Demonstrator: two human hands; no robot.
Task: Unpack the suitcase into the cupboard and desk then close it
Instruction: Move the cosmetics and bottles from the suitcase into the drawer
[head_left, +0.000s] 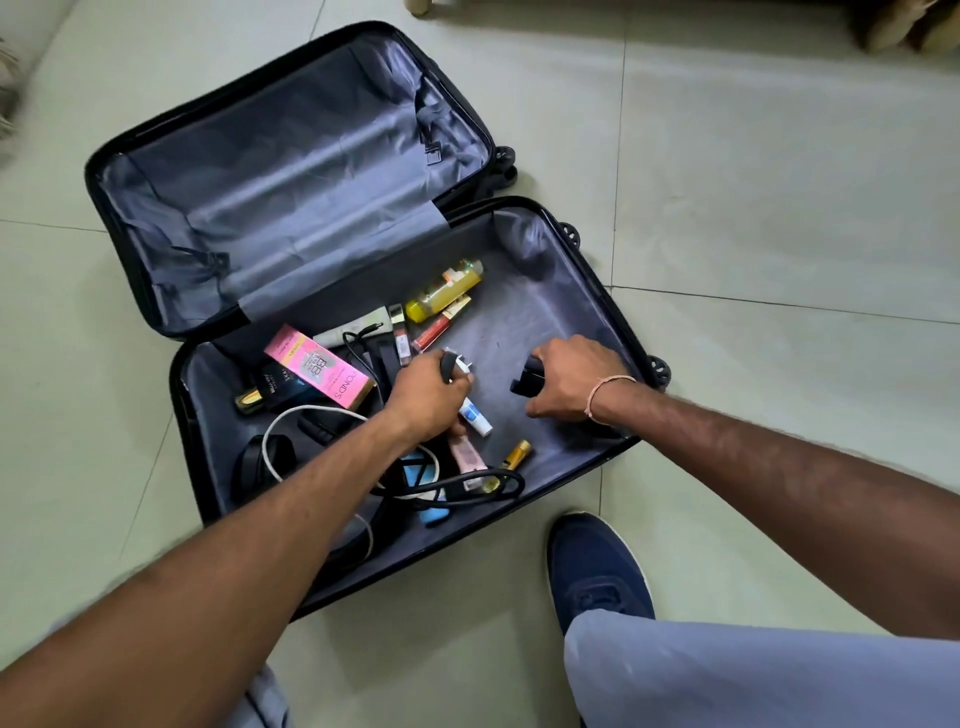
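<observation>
1. Open on the tiled floor (753, 234): a black suitcase (597, 291), both halves lying flat, grey lining showing.
2. Far half bare but for its lining and loose straps.
3. Near half scattered with small things, mostly toward its left and middle.
4. Left hand (426, 395) inside the near half, fingers curled round a small white and black object (460, 365) with prongs showing; exact kind hard to tell.
5. Right hand (571, 382) also inside the near half, close to the right wall, fingers curled over a small black object (527, 379); a thin bracelet (605, 392) round the wrist.
6. Just below the left hand: a white tube (478, 418) with blue print, partly hidden by the fingers.
7. Near the hinge: a yellow bottle (444, 288) lying on its side, with red lip-colour sticks (434, 332) just beside it.
8. Left of the hands: a pink box (317, 366) marked POND'S, lying flat on a dark box.
9. Toward the near edge: a white cable (291, 415) looped over black items, a black cable (467, 480) curled beside it, a pink tube (465, 452) and a small gold cylinder (517, 454).
10. Something blue (436, 514) partly under the cables, shape unclear.
11. Outside the case, near its front right corner: a navy shoe (597, 566) on the floor, with a grey trouser leg (753, 675) below it.
</observation>
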